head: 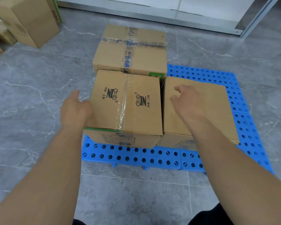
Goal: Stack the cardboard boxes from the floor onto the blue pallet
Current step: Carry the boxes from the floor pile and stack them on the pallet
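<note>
Three cardboard boxes stand on the blue pallet (243,101). A taped box with black logos (130,103) sits at the front left. A plain box (209,111) is beside it on the right. A larger box with blue-printed tape (133,51) stands behind them. My left hand (75,108) lies flat against the left side of the logo box. My right hand (186,101) hovers over the plain box with its fingers loosely curled and nothing in it.
More cardboard boxes (23,20) stand on the grey tiled floor at the far left. A white wall base and a metal frame leg (250,21) run along the back. The pallet's perforated right and front strips are bare.
</note>
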A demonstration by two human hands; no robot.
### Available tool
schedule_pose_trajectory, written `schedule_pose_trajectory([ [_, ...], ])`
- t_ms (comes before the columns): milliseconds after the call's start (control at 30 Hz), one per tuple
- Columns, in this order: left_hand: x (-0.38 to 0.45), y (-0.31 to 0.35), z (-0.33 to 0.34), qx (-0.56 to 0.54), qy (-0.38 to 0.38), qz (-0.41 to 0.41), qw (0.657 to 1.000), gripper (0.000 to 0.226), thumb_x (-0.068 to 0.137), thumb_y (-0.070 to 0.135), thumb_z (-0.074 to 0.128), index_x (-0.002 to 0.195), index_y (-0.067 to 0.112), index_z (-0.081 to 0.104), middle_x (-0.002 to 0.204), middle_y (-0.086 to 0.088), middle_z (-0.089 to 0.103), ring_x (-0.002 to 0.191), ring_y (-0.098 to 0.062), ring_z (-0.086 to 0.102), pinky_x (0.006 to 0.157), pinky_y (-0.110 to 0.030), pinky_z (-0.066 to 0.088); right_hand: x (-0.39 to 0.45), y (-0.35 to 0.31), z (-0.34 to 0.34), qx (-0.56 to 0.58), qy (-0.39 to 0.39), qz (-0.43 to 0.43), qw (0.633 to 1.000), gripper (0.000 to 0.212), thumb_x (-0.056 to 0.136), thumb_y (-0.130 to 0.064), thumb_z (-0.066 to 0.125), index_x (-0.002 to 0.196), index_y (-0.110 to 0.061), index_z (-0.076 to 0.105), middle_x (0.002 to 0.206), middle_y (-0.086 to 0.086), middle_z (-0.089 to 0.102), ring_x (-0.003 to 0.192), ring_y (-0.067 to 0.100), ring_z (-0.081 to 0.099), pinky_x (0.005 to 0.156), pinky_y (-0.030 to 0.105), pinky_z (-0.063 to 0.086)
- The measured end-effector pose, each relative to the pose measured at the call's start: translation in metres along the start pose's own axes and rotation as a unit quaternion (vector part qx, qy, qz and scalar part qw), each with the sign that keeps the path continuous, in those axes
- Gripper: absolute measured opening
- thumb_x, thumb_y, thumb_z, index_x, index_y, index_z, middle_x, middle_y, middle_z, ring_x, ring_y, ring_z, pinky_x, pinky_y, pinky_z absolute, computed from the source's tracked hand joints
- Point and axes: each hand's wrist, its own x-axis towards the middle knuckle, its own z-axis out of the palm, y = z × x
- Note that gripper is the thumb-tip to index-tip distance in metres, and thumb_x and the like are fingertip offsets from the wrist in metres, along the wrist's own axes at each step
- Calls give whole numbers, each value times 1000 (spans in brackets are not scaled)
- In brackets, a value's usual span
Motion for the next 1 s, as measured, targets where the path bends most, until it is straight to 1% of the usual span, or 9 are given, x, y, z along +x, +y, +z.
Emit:
schedule_pose_trajectory([
  [67,-9,25,4,-48,38,83,995,48,92,19,47,140,23,42,137,4,48,121,-14,46,101,-28,34,6,30,-19,-12,50,52,997,47,89,-23,51,135,-14,45,133,11,46,118,28,48,95,39,43],
  [100,-16,40,10,-74,22,115,990,45,92,19,48,137,23,46,131,7,51,115,-10,48,97,-24,34,7,46,-26,-22,53,90,994,51,88,-24,51,137,-12,42,134,14,44,119,31,45,98,44,42],
  [167,-36,64,28,-80,-55,170,981,40,93,21,49,133,25,51,131,7,54,109,-7,49,96,-21,33,9,74,-36,-50,38,175,983,57,89,-30,51,139,-8,36,140,17,37,127,35,34,102,49,37],
  [267,-68,81,61,8,-192,235,953,38,95,28,47,132,29,51,136,5,50,114,-9,48,96,-23,31,11,110,-45,-48,-1,272,961,66,89,-41,51,141,-6,30,145,18,32,132,37,30,104,51,33],
  [400,-90,87,92,121,-309,241,912,46,95,38,42,141,32,38,144,-4,33,130,-22,36,107,-35,28,5,143,-49,28,-92,282,955,69,93,-43,47,147,-13,18,148,14,32,128,37,39,95,46,38],
  [567,-90,81,109,215,-295,252,897,52,94,49,40,143,38,29,139,-3,29,127,-22,37,105,-35,31,-2,167,-50,128,-118,227,958,59,97,-32,46,148,-21,19,148,12,34,129,35,40,107,50,33],
  [667,-91,78,116,237,-265,265,896,52,93,51,41,142,37,33,133,-2,32,122,-19,38,101,-31,32,-2,175,-54,167,-125,224,952,55,98,-26,45,148,-25,21,143,13,41,123,35,45,105,52,35],
  [833,-92,80,121,248,-247,263,899,54,90,54,44,139,32,41,129,-2,33,118,-18,40,98,-30,34,1,181,-56,190,-126,221,948,51,99,-18,43,146,-25,25,138,12,46,116,32,50,94,43,41],
  [1000,-91,79,121,214,-249,252,910,36,85,52,53,116,33,55,120,1,33,110,-17,40,86,-26,31,2,184,-58,192,-130,214,949,51,98,-18,44,145,-26,28,131,9,52,101,22,51,85,36,40],
])
